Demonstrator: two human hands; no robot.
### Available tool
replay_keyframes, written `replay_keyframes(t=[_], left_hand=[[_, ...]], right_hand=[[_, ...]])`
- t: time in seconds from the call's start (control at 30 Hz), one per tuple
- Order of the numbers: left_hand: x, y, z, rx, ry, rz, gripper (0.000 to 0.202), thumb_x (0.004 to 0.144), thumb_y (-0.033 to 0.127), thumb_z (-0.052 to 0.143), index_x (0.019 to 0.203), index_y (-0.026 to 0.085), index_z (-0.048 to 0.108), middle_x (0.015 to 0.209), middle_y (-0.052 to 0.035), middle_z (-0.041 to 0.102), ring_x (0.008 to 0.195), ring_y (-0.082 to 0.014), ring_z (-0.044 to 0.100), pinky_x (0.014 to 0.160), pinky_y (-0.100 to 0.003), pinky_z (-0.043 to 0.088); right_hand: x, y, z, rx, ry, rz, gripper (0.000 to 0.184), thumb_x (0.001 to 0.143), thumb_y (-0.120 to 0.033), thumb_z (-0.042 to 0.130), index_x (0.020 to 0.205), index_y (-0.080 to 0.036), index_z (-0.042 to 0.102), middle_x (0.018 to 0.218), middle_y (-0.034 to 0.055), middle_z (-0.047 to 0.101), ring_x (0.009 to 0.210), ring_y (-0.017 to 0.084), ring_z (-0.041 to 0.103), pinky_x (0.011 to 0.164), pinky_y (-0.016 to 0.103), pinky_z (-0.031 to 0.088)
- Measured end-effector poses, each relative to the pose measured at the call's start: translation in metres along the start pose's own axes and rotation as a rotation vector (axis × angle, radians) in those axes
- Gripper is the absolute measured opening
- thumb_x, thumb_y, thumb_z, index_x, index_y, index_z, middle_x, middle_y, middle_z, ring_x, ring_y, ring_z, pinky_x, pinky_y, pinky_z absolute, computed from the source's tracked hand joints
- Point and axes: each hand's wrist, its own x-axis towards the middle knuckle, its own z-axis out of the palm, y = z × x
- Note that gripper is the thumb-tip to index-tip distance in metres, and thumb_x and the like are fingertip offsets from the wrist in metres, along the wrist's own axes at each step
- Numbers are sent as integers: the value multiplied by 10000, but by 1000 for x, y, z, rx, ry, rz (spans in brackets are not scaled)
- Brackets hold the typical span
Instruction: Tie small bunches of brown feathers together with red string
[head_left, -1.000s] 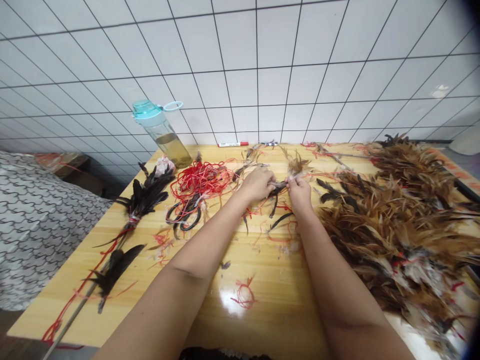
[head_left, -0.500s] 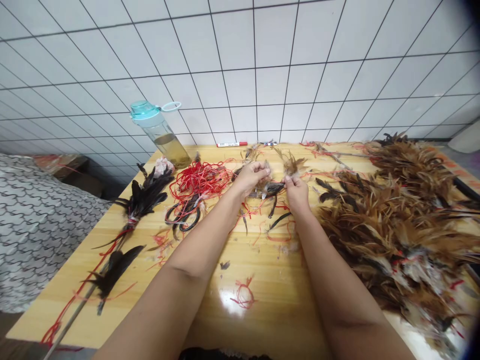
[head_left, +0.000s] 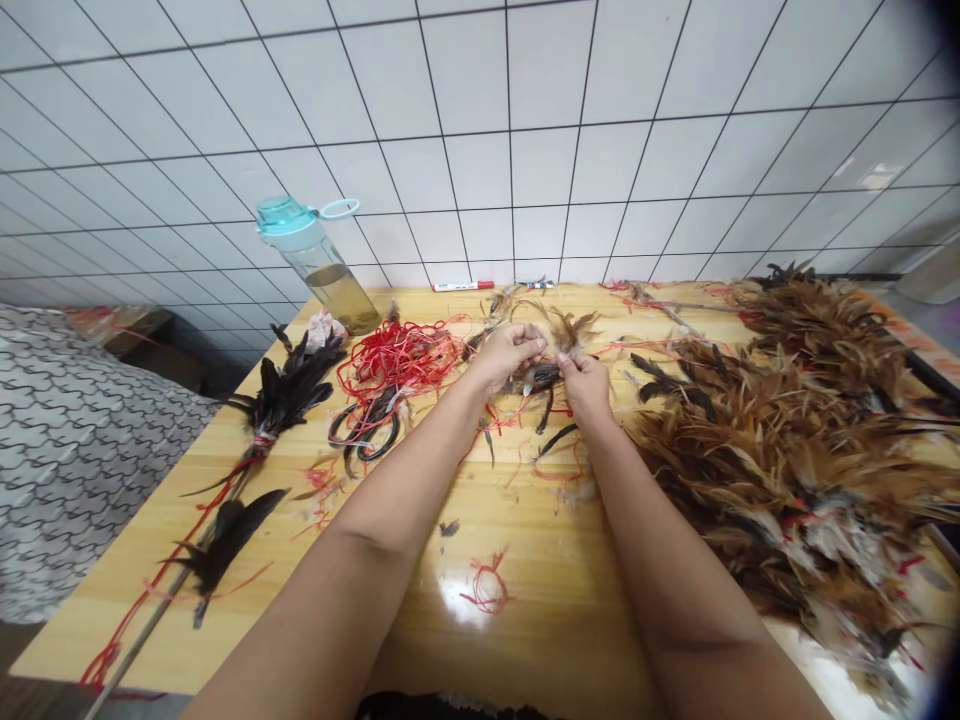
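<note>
My left hand (head_left: 508, 357) is closed in a pinch over the far middle of the wooden table; whatever lies between its fingertips is too small to make out. Just to its right, the fingers of my right hand (head_left: 586, 385) pinch a small tuft of brown feathers (head_left: 574, 330), which fans out beyond the fingertips. The fingertips of both hands nearly meet. Below them lie dark loose feathers (head_left: 553, 440) and bits of red string (head_left: 561, 476). A tangled heap of red string (head_left: 401, 355) rests left of my left hand, with black-handled scissors (head_left: 367, 430) in front of it.
A large pile of brown feathers (head_left: 750, 430) covers the table's right side. On the left are a black feather bundle on a stick (head_left: 281, 395), a loose black feather clump (head_left: 229, 540) and a bottle with a turquoise lid (head_left: 330, 280). A red marker (head_left: 463, 286) lies by the tiled wall.
My right hand has moved slightly left, closer to my left hand, and the brown feather tuft has shifted with it. My left hand has barely moved.
</note>
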Motion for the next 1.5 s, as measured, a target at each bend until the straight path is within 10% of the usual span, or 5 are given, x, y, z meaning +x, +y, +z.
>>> replay_keyframes(t=[0.57,0.77,1.13,1.5], left_hand=[[0,8,-12,517,91,167,104,758,251,610,759,150,586,674,15,580,615,-98,485,603,-215,362],[-12,35,-32,929,-241,-86,163,604,239,739,534,178,605,515,21,545,547,-121,460,560,-247,302],[-17,21,0,1200,-233,-88,153,587,128,683,511,189,564,485,-28,478,662,-216,548,698,-300,388],[-12,35,-38,658,-281,-29,156,663,197,665,760,152,552,625,43,526,581,-91,471,571,-213,358]], right_hand=[[-4,-11,-2,47,-64,4,242,687,-406,590,670,-171,646,588,-7,577,628,145,496,634,283,408],[-1,-8,-5,67,12,18,259,709,-421,569,676,-168,615,573,-24,512,618,142,486,642,285,394],[-3,-11,-6,33,25,23,244,743,-400,560,657,-176,601,573,-12,539,600,140,470,615,279,381],[-4,-11,-7,-3,32,14,248,758,-376,533,683,-159,629,571,-14,545,601,133,472,632,273,374]])
